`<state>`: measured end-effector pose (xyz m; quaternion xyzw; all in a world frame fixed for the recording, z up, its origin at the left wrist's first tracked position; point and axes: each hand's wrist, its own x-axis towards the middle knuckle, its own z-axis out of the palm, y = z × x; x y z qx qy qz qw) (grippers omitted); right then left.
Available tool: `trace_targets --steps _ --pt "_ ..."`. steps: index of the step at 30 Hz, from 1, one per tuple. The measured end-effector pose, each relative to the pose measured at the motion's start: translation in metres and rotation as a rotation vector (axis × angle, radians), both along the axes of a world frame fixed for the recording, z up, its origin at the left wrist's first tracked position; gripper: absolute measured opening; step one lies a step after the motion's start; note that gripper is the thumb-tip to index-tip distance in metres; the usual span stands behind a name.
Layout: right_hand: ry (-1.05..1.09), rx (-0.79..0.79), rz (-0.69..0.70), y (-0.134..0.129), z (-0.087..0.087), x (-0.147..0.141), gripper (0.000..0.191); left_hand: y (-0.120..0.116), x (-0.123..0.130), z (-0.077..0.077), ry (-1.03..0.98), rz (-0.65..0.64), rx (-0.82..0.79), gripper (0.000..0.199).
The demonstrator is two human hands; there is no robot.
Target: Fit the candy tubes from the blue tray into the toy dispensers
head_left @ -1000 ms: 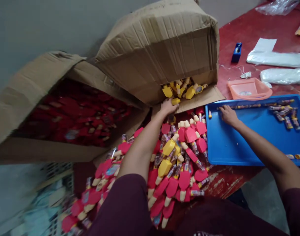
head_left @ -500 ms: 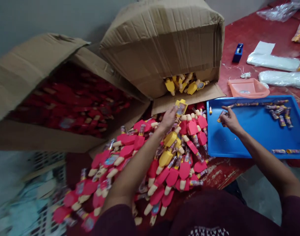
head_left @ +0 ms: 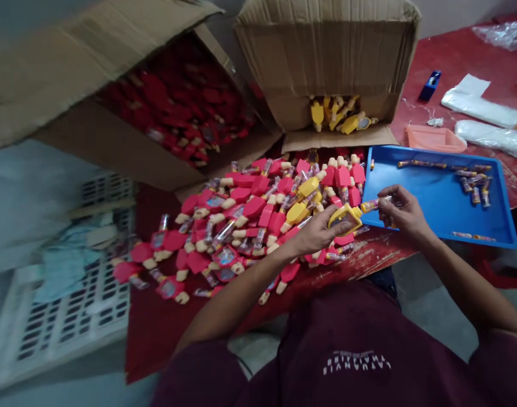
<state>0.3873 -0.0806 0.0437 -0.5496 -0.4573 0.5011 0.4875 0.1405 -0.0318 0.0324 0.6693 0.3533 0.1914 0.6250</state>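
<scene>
red tabletop (head_left: pixel 385 257) below you — your left hand (head_left: pixel 318 236) clamps a light, stiff yellow plastic holder (head_left: pixel 342 219) by its rim. your right fingertips (head_left: pixel 383 204) pinch a thin, slippery candy tube (head_left: pixel 370 205) just beside it, hold it lightly — above the blue tray (head_left: pixel 431 212).

Noted: yellow casing on the toy (head_left: pixel 343 219) in the left hand (head_left: pixel 315 237); purple-and-gold bands on the candy tube (head_left: pixel 370 206) in the right hand (head_left: pixel 404 215); pinkish red with cream tips on the heaped toys (head_left: pixel 255 207); bright blue on the tray (head_left: pixel 436 192); white-scuffed red on the desk (head_left: pixel 389 255); plain brown on the cardboard box (head_left: pixel 326 51); white lettering on the maroon shirt (head_left: pixel 355 362).
</scene>
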Motion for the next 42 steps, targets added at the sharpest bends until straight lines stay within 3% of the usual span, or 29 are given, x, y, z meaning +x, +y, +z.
trace_targets --steps 4,7,15,20,26,29,32,34,36,37,40,42 --pt "-0.130 0.026 0.139 -0.022 0.010 -0.003 0.040 -0.024 -0.010 0.001 0.052 -0.076 0.154 0.044" --pt "-0.181 0.043 0.234 -0.033 0.007 -0.004 0.041 -0.039 -0.015 -0.002 0.105 -0.084 0.220 0.043" --pt "-0.324 0.157 0.255 -0.064 -0.009 -0.010 0.035 -0.077 -0.024 0.004 0.321 -0.088 0.272 0.046" --pt "-0.401 0.209 0.291 -0.075 -0.008 -0.009 0.029 -0.080 -0.027 0.011 0.343 -0.141 0.257 0.043" --pt "-0.427 0.170 0.326 -0.078 -0.010 -0.002 0.029 -0.075 -0.022 0.000 0.299 -0.229 0.196 0.044" --pt "-0.415 0.097 0.251 -0.080 -0.015 -0.004 0.035 -0.080 -0.015 -0.003 0.456 -0.215 0.329 0.047" --pt "-0.336 -0.141 0.230 -0.081 -0.023 -0.008 0.041 -0.088 -0.008 -0.006 0.668 -0.256 0.538 0.043" --pt "-0.284 -0.368 0.284 -0.080 -0.028 -0.009 0.043 -0.090 -0.005 -0.010 0.753 -0.327 0.654 0.038" --pt "-0.315 -0.438 0.375 -0.077 -0.030 -0.007 0.043 -0.089 -0.006 -0.016 0.766 -0.365 0.677 0.037" --pt "-0.368 -0.369 0.413 -0.076 -0.030 -0.006 0.042 -0.086 -0.008 -0.019 0.747 -0.363 0.643 0.039" --pt "-0.551 0.050 0.452 -0.073 -0.027 -0.003 0.038 -0.075 -0.016 -0.026 0.587 -0.307 0.422 0.041" --pt "-0.559 0.220 0.458 -0.074 -0.022 -0.002 0.037 -0.069 -0.021 -0.027 0.436 -0.282 0.278 0.041"
